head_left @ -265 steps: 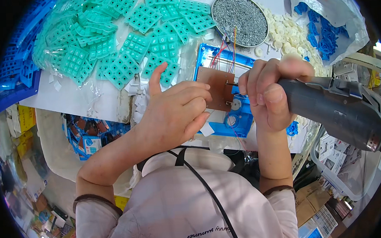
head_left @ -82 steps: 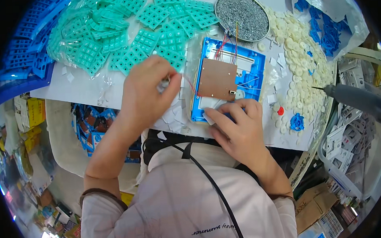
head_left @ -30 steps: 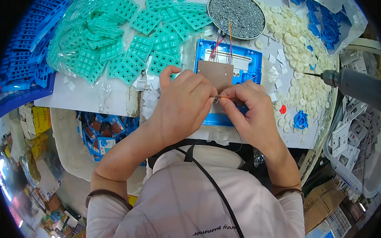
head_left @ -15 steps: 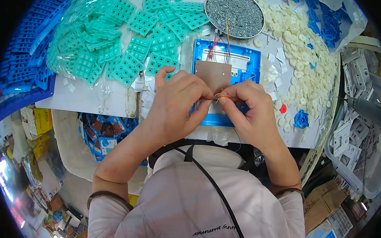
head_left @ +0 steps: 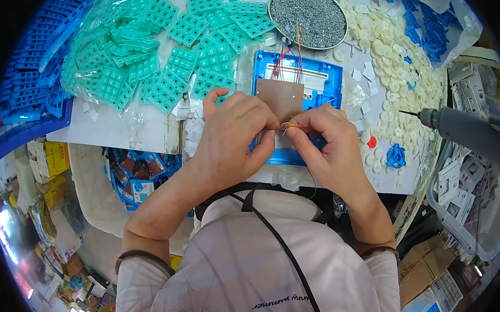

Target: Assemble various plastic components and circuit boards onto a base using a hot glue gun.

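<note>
The left hand (head_left: 235,137) and right hand (head_left: 326,146) meet at frame centre, fingertips pinched on a thin wire (head_left: 287,127), barely visible. They hide the lower part of the blue housing (head_left: 319,79) and brown circuit board (head_left: 281,97) on the table (head_left: 130,134).

pale pink striped shirt (head_left: 250,274), black strap (head_left: 283,250)

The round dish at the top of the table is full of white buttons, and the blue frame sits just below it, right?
Not quite. The head view shows the round dish full of small grey metal screws, not white buttons; the white discs lie loose on the table beside it. The blue frame does sit just below it.
</note>
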A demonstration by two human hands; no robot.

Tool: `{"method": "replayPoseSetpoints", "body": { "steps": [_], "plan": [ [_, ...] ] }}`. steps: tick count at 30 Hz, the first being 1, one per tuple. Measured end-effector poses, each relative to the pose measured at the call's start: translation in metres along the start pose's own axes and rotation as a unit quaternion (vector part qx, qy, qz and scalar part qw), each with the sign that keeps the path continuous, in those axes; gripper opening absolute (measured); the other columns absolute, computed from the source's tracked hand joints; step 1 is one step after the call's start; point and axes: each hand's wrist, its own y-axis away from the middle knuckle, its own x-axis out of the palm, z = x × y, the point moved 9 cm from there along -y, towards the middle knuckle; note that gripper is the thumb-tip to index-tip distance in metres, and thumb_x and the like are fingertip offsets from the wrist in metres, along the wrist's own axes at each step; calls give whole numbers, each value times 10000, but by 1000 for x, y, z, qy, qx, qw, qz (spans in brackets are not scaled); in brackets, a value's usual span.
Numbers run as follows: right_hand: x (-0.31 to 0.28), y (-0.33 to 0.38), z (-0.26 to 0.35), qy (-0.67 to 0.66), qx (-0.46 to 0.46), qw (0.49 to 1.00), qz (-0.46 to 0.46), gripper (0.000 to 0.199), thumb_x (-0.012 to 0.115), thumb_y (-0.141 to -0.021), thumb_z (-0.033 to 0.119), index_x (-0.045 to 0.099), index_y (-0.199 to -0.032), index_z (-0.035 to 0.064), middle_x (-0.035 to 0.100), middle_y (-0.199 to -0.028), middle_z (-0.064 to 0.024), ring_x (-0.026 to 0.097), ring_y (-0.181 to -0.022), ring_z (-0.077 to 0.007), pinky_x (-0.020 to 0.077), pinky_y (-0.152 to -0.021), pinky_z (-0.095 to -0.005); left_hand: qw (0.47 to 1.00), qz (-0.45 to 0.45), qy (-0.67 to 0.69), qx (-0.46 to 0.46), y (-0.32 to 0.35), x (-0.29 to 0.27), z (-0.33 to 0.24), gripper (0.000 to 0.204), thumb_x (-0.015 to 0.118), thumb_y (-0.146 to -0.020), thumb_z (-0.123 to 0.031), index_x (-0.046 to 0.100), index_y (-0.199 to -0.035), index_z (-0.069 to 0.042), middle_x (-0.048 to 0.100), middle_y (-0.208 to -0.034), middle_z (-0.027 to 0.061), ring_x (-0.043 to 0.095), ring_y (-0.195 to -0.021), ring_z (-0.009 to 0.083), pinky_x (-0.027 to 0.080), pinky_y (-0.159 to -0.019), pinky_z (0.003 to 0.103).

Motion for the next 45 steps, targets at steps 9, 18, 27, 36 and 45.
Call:
{"method": "replayPoseSetpoints", "body": {
  "steps": [9, 18, 27, 36, 45],
  "plan": [
    [1, 1, -2, 5, -3, 1000, -5, 41, 732, -852, 92, 708, -879, 72, 664, -751, -49, 573, -734, -250, 418, -746, -389, 1000, 3, 4, -11, 0, -1, 0, 176, 699, -778, -22, 618, -899, -121, 628, -894, 0, 605, -888, 199, 287, -1032, 467],
    [2, 3, 1, 41, -3, 998, -40, 148, 751, -834, 84, 695, -971, 89, 643, -757, -38, 557, -714, -243, 406, -729, -392, 1000, -4, 16, -6, 0, -1, 1, 160, 699, -782, -21, 608, -872, -117, 628, -883, -3, 598, -871, 199, 298, -1007, 452],
    [4, 2, 22, 16, -98, 995, -2, 264, 762, -754, 59, 695, -1010, 52, 650, -845, -65, 597, -832, -287, 465, -735, -394, 999, -13, 39, 20, 1, -4, -4, 154, 709, -782, -24, 612, -854, -119, 637, -865, -15, 596, -856, 193, 319, -931, 430],
    [1, 7, 21, 65, -111, 991, -29, 183, 775, -756, 40, 714, -928, 54, 718, -849, -83, 658, -753, -275, 527, -654, -379, 999, -26, -8, 46, 4, -6, -13, 151, 721, -784, -39, 641, -871, -133, 642, -886, -22, 599, -877, 192, 321, -926, 449],
    [5, 13, 26, 69, -198, 976, -55, 229, 794, -702, 44, 714, -915, 74, 701, -870, -47, 647, -767, -243, 531, -628, -343, 1000, -22, -15, 1, 2, -9, 3, 141, 693, -806, -30, 674, -916, -116, 649, -818, 10, 604, -756, 187, 360, -867, 388]
  ]
}}
